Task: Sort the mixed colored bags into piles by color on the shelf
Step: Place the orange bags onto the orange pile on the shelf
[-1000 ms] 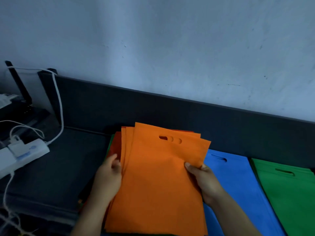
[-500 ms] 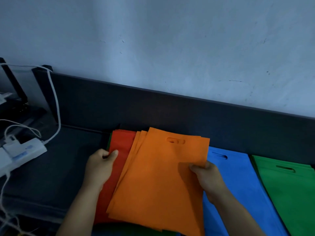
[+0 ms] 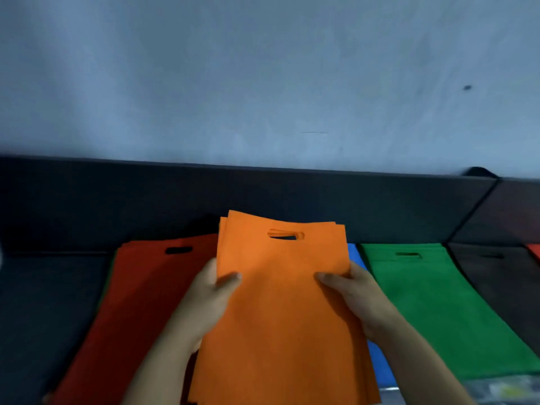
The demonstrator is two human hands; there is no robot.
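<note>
Both hands, left (image 3: 204,299) and right (image 3: 355,299), gripped the sheaf of flat orange fabric bags (image 3: 280,302) by its edges, probably squaring it before piling beside the red bag (image 3: 140,302).

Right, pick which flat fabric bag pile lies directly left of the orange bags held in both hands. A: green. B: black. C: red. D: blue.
C: the red fabric bag pile lies on the dark shelf just left of the orange fabric bags gripped by the left hand and right hand.
</note>
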